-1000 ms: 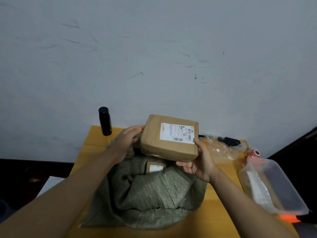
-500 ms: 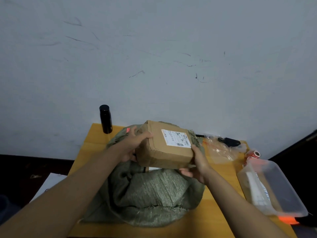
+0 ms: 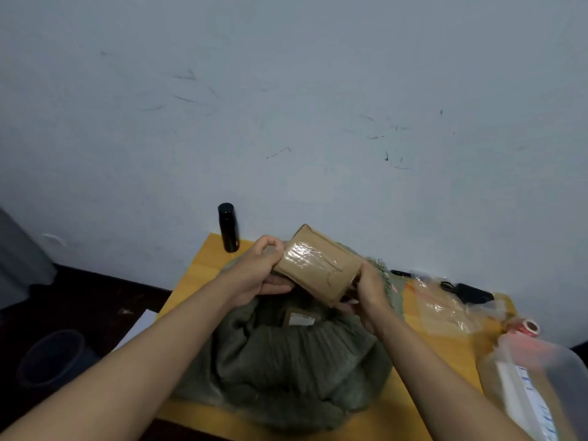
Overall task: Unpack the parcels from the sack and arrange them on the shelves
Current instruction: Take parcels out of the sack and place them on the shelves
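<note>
**Parcel held above the sack**

Head view: the left hand [image 3: 257, 275] and right hand [image 3: 370, 289] grip a brown parcel [image 3: 318, 268] by its opposite ends, fingers curled round its edges, taped face towards the viewer, tilted. It is held just above the open green sack [image 3: 286, 361] on the yellow table [image 3: 203, 268]. A second parcel [image 3: 300, 318] lies in the sack's mouth. A black bottle [image 3: 228, 227] stands at the table's far-left corner; plastic bags [image 3: 445, 307] and a clear tub [image 3: 534, 383] lie at right.

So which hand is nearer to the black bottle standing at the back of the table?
Left. The left hand grips the cardboard parcel just to the right of the black bottle; the right hand holds the parcel's far end, further away.
</note>
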